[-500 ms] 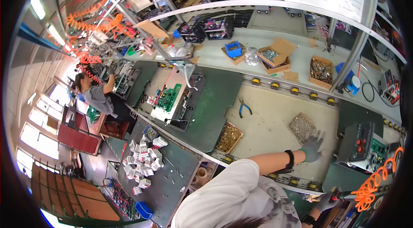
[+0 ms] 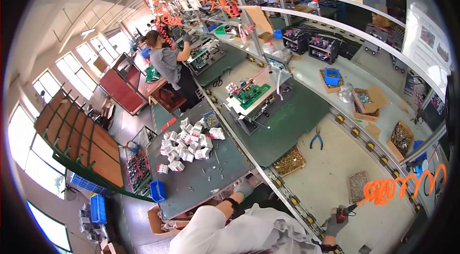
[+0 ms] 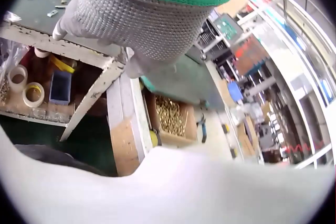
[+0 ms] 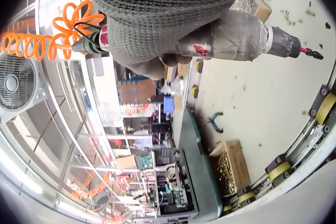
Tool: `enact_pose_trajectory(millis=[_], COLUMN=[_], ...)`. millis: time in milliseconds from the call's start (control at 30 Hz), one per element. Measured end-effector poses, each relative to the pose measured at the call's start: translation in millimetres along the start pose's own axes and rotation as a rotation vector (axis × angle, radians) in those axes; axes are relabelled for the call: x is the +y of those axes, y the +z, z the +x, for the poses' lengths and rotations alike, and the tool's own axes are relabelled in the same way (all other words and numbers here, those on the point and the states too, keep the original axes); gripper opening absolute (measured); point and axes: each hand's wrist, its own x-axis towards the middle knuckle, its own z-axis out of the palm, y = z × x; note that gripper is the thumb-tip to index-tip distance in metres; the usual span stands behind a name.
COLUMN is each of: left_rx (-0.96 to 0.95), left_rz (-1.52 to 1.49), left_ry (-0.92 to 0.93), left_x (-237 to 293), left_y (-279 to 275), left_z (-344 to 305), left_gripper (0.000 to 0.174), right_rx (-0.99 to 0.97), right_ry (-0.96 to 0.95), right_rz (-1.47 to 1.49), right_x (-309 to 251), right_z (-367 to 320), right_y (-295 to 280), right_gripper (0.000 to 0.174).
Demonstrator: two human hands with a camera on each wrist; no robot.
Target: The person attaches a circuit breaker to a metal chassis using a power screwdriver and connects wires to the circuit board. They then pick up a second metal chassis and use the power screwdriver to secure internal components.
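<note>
My right hand (image 2: 337, 223), in a grey glove, grips a pneumatic screwdriver (image 4: 231, 37) wrapped in worn tape. Its thin bit points away over the pale bench, and an orange coiled hose (image 2: 388, 189) trails from its other end. My left hand (image 3: 142, 22), gloved in grey with a green cuff, hangs at the edge of the dark table (image 2: 230, 167) with its fingers loosely extended and nothing in them. Loose metal bits lie on that table near it, beside a pile of white box-shaped parts with red marks (image 2: 187, 141).
A box of brass-coloured screws (image 2: 289, 160) and blue-handled pliers (image 2: 316, 140) lie on the pale bench, with another box of small parts (image 2: 358, 186) farther right. A unit with a green circuit board (image 2: 251, 95) sits on the line. Another person (image 2: 165, 60) works beyond.
My left hand has swung left from beside the small-parts box to the dark table's edge. My right hand, still holding the screwdriver, has come over the roller rail. The head view has turned left.
</note>
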Motion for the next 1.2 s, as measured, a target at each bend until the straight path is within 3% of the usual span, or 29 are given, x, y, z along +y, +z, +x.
enact_pose_trajectory(millis=[133, 200, 267, 333, 400, 467, 533, 600, 633, 667, 700, 767, 800, 867, 900, 933, 1000, 1100, 1167, 1200], left_rx=[0.176, 0.186, 0.366, 0.553, 0.722, 0.739, 0.345, 0.067, 0.043, 0.031, -0.308, -0.532, -0.557, -0.559, -0.463, -0.429, -0.516, -0.538, -0.107, -0.105], left_rz=[-0.269, 0.098, -0.193, -0.976, -0.365, -1.066, -1.215, -1.555, -1.612, -1.63, -1.741, -1.856, -1.597, -1.804, -1.719, -1.71, -1.658, -1.672, -0.683, -0.676], left_ry=[-0.071, 0.337, 0.295, 0.215, 0.445, 0.386, 0.208, 0.206, 0.347, 0.284, 0.277, 0.346, 0.644, 0.291, 0.268, 0.213, 0.228, 0.192, 0.94, 0.935], left_x=[-45.5, -77.5, -71.3, -61.4, -54.9, -33.5, -5.2, 22.9, 20.7, 12.4, 22.7, 21.7, 16.7, 21.6, 28.8, 24.8, 7.2, 6.1, -16.8, -15.4], left_y=[-14.2, -32.1, -78.0, -110.2, -161.1, -170.8, -224.0, -249.7, -251.6, -238.4, -242.8, -225.8, -217.2, -215.3, -224.2, -212.6, -189.5, -155.8, -120.2, -120.7], left_z=[62.2, 127.0, 164.2, 226.5, 264.9, 353.7, 354.1, 360.5, 350.7, 410.0, 404.8, 434.2, 446.5, 424.9, 389.8, 402.1, 449.5, 438.1, 465.7, 454.1], left_gripper=[0.063, 0.05, 0.034, 0.031, 0.037, 0.043, 0.046, 0.047, 0.056, 0.059, 0.065, 0.067, 0.069, 0.066, 0.068, 0.07, 0.069, 0.068, 0.065, 0.065], right_rx=[-0.106, -0.148, -0.134, -0.108, -0.057, -0.056, -0.056, -0.013, -0.013, 0.006, 0.019, 0.059, 0.069, 0.09, 0.119, 0.131, 0.147, 0.167, 0.159, 0.149], right_ry=[-0.118, -0.098, -0.104, -0.116, -0.037, -0.074, -0.086, -0.059, -0.033, -0.01, -0.014, 0.03, 0.085, -0.084, -0.028, 0.032, 0.025, 0.101, 0.15, 0.153], right_rz=[-0.086, -0.081, -0.11, -0.146, -0.135, -0.105, -0.063, -0.089, -0.089, -0.082, -0.117, -0.149, -0.143, -0.263, -0.241, -0.217, -0.222, -0.221, -0.215, -0.192], right_x=[41.4, 37.0, 24.1, -0.1, -23.8, -18.3, -27.8, -30.8, -35.3, -43.8, -47.1, -64.0, -73.3, -64.3, -70.6, -75.3, -75.2, -76.8, -77.1, -75.5], right_z=[26.0, 25.1, 20.2, 10.0, -1.6, 0.4, -7.6, -11.9, -15.1, -21.6, -25.5, -36.3, -44.8, -49.8, -56.0, -61.8, -61.7, -67.9, -68.5, -68.1], right_y=[25.4, 45.2, 69.2, 99.2, 134.3, 153.8, 173.5, 187.8, 193.6, 202.0, 207.4, 216.6, 221.0, 221.6, 225.9, 230.8, 237.9, 234.3, 232.9, 231.1], right_gripper=[0.031, 0.03, 0.03, 0.03, 0.03, 0.03, 0.03, 0.03, 0.029, 0.029, 0.029, 0.029, 0.028, 0.028, 0.028, 0.028, 0.028, 0.028, 0.028, 0.028])
